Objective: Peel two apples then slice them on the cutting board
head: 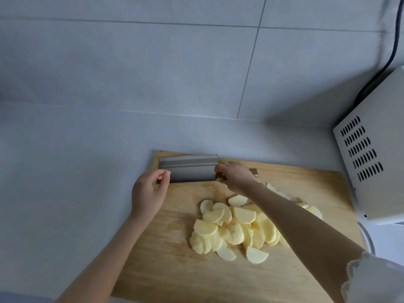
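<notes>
Fingers of my right hand (235, 176) grip the knife (188, 169) handle; left hand (148, 193) pinches the blade tip. Pale, peeled apple slices (234, 228) lie heaped on the cutting board (166, 259).

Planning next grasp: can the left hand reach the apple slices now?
Probably yes: the left hand pinches the tip of the cleaver, and only bare cutting board lies between it and the apple slices.

The right hand (237, 177) covers most of the cleaver (190, 169) handle, only its butt showing; whether the left hand (148, 193) pinches the blade's corner cannot be told; the right forearm hides some apple slices (231, 228); the cutting board (175, 270) runs off the bottom edge; the white appliance (376, 149) is cut by the right edge, a dark cable (397, 36) by the top.
</notes>
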Motion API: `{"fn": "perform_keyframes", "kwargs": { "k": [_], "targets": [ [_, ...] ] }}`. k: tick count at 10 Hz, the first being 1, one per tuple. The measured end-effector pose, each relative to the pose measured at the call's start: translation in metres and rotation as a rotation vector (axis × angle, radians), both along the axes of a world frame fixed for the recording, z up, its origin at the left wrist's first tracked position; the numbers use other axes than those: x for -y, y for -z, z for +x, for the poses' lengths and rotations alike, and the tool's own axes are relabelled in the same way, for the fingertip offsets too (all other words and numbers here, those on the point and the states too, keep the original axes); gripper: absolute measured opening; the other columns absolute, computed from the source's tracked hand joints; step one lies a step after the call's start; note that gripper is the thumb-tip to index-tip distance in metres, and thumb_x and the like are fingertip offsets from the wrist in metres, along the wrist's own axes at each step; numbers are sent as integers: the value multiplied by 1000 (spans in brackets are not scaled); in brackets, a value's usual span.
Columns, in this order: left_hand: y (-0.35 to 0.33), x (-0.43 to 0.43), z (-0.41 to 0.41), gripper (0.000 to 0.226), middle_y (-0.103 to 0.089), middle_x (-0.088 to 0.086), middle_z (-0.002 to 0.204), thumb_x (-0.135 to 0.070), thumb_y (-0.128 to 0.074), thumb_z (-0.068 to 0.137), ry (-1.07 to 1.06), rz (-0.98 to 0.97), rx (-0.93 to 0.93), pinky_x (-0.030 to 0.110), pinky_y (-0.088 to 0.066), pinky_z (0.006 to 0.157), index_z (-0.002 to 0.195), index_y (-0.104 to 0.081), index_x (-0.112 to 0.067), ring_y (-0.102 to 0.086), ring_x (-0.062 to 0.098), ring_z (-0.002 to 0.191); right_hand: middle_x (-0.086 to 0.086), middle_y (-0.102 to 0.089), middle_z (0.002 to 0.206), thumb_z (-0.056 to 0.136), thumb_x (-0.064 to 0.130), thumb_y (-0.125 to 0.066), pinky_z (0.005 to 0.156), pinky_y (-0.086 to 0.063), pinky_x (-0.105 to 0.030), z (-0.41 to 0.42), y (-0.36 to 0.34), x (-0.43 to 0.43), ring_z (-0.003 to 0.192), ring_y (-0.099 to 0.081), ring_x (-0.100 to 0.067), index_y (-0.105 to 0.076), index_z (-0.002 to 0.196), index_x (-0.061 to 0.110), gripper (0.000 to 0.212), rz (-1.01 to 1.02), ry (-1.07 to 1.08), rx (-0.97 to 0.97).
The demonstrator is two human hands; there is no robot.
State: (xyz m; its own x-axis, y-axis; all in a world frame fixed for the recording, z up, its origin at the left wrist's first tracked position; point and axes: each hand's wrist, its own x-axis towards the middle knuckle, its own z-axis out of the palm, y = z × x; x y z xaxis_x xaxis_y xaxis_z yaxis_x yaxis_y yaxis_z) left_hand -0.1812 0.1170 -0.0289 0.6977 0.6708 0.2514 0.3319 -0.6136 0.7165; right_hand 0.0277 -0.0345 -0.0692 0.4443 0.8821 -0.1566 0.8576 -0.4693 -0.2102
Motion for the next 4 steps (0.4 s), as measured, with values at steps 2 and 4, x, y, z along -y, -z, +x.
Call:
{"fn": "perform_keyframes", "kwargs": {
  "k": [2,4],
  "targets": [
    [-32,9,17,12,-68,-5,87,-17,-61,92,-35,-51,79,8,-42,70,95,-71,-12,-60,6,82,-3,-61,108,87,0,-48,80,-45,-33,-5,-29,9,102,-54,-24,-54,115,17,33,3,97,10],
    [-111,19,15,8,-67,-13,79,-39,-64,81,-13,-298,411,10,-43,69,79,-68,-33,-59,2,77,0,-68,91,87,17,-64,81,-50,-33,-6,-141,71,87,-64,-16,-65,95,11,9,562,292,-186]
  ]
}}
